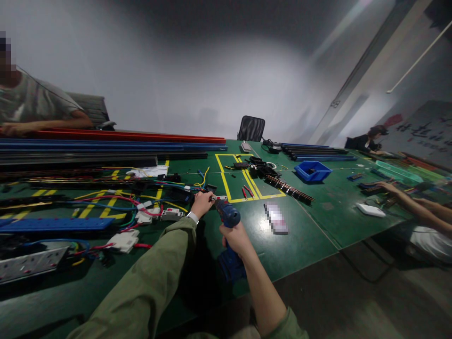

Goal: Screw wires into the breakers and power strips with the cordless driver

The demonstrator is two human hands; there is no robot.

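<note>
My right hand (239,239) is wrapped round the grip of a blue cordless drill (229,215), whose front end points away from me over the green table. My left hand (202,204) is closed just ahead and to the left, its fingertips on a small pale part (219,198) with a dark red spot, right at the drill's nose. Whether the bit touches that part is too small to tell. Beside my left wrist lies a white socket module (172,214) with red and yellow wires. Another white module (124,241) rests nearer to me.
Long blue, black and red profiles (141,136) lie at the back left, near a seated person. A blue power strip (60,225) and wire bundles cover the left side. Further right are a phone-like blurred object (276,218), red-handled tools (248,191) and a blue bin (312,171). Co-workers sit far right.
</note>
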